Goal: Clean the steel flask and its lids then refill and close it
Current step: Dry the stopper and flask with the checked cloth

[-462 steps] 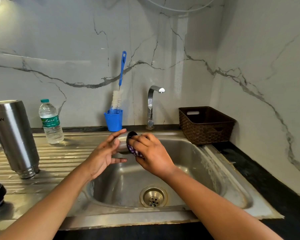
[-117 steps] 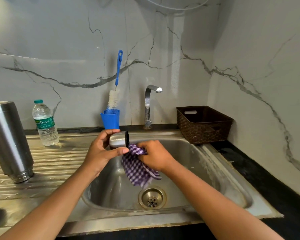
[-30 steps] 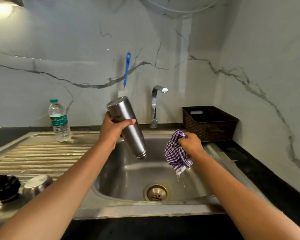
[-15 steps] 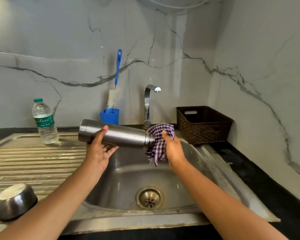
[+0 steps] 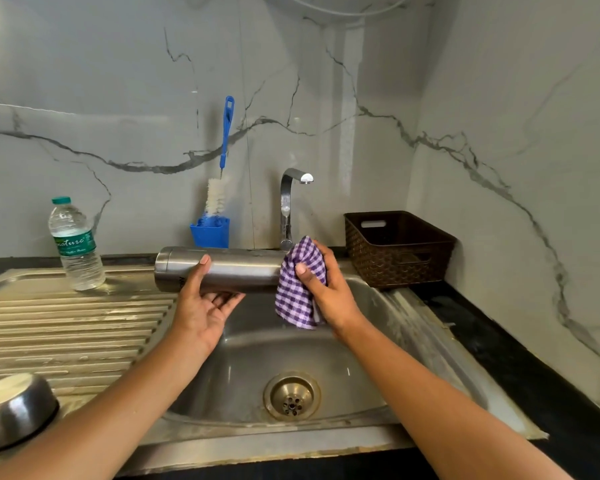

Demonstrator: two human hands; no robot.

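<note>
The flask (image 5: 222, 270) lies level over the sink's (image 5: 426, 327) twelve o'clock edge — left hand (image 5: 201, 306) cradling it loosely, right hand (image 5: 329, 292) clenching the checked cloth (image 5: 300, 285) round its mouth end. Best twist the cloth while gripping firmer — wet steel slips.

Flask (image 5: 236, 270) is brushed steel, kinda satin; sink (image 5: 413, 341) dull scuffed steel; checked rag (image 5: 300, 289) soft cloth; bottle (image 5: 75, 247) clear plastic; wall (image 5: 118, 98) glossy marble.

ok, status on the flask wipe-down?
Left hand cradles steel flask level over sink. Right hand grips checked cloth wrapped round its mouth end. Steel lid on drainboard. Nothing obstructing.
</note>
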